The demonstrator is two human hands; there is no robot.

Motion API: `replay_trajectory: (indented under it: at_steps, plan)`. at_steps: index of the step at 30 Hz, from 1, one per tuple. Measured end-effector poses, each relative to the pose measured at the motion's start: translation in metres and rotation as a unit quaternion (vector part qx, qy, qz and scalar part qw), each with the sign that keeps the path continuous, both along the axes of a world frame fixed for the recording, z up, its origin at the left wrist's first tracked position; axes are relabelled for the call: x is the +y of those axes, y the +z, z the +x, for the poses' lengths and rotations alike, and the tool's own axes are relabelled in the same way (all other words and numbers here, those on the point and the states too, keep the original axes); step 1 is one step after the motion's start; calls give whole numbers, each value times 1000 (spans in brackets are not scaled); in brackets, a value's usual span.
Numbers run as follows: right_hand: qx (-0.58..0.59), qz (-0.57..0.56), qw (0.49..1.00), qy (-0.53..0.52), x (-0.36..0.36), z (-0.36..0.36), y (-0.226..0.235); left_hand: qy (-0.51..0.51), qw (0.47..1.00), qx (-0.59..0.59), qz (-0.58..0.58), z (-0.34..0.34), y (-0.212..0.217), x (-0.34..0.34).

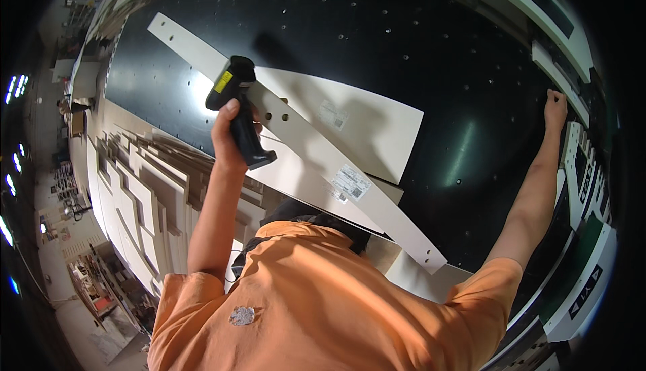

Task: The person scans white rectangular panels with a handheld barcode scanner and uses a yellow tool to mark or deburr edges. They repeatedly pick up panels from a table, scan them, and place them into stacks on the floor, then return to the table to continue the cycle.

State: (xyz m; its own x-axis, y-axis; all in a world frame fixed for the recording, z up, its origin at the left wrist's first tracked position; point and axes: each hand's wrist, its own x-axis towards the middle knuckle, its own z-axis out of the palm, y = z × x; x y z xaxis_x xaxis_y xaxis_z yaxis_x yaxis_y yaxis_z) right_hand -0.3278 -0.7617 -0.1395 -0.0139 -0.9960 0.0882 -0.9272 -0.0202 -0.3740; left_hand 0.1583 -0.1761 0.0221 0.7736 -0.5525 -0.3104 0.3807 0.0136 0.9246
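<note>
My left hand (227, 134) is wrapped round the handle of a black handheld barcode scanner (242, 95) with a yellow label on its side. Beneath the scanner, a long narrow white panel (313, 147) with drilled holes lies slantwise, bearing a printed label (350, 182) towards its near end. A wider white board (387, 128) lies partly under that strip and carries a label of its own. Far out to the right, my right hand (556, 110) has its fingers curled beside a white rail (562, 78). Whatever those fingers hold is too small to make out.
A black machine table (457, 68) dotted with small holes spreads in front of me. Many white and brown boards (138, 196) stand in rows at the left. A green and white machine part (582, 290) borders the right side.
</note>
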Motion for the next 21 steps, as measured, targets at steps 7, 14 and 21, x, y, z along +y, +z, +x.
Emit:
replay_trajectory:
  at_steps: [7,14,21]
  plan:
    - [87,-104,989,62,70,5,-3,75,990,9,-123,14,30,88]
    - [-128,70,978,151,200,59,43,278,947,9,-162,-22,46,248]
    - [-118,234,684,681,555,204,231,390,874,-51,-284,-155,56,478]
